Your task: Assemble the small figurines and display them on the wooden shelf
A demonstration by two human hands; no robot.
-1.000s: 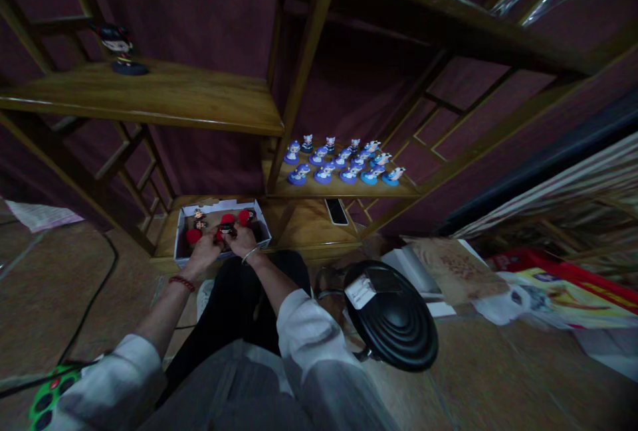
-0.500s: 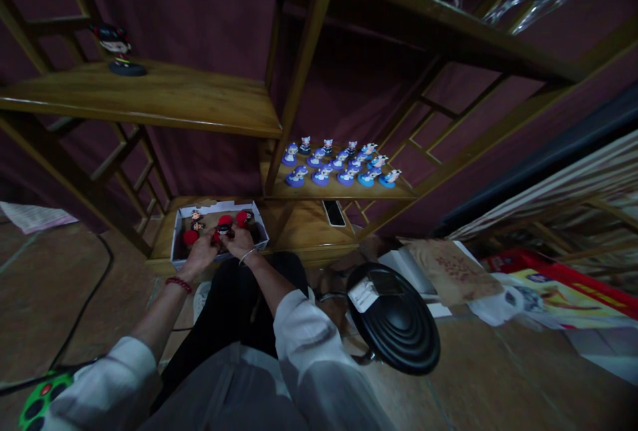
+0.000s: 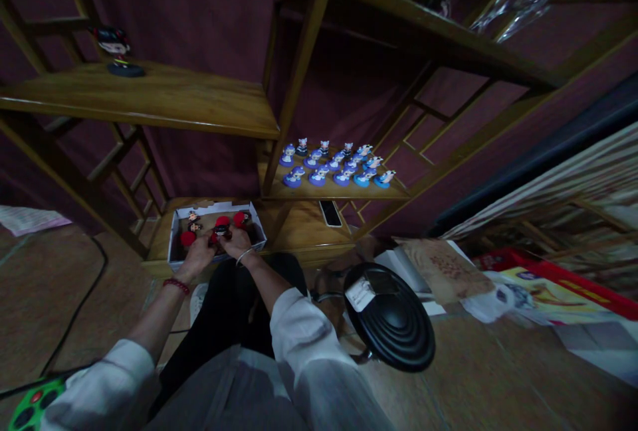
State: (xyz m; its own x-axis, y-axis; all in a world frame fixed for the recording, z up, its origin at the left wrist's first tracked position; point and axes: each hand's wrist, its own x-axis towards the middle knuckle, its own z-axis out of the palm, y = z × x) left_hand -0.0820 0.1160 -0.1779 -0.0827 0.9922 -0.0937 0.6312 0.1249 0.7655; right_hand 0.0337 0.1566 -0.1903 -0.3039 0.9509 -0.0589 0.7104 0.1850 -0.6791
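Low in front of me, a shallow white cardboard box [image 3: 173, 245] holds several small figurines with red bases. Over its front part, both my hands meet at one black-haired figurine with a red round base [image 3: 221, 227]. My right hand [image 3: 238, 243] has its fingers closed on the figurine's right side. My left hand [image 3: 200, 255] comes in from the left, fingers bent toward the same figurine; its fingertips are partly hidden. A red-based figurine [image 3: 188, 238] lies just left of my left hand, and another one [image 3: 241, 219] is behind my right hand.
Several purple and blue figurines [image 3: 319, 175] stand in rows on the middle shelf. A phone [image 3: 329, 214] lies on the bottom board. One dark-haired figurine [image 3: 117, 52] stands on the upper left shelf. A black round stool [image 3: 393, 318] is at my right.
The whole view has shifted slightly as my head moved. Both hands stay at the same figurine in the box, with hardly any visible movement.
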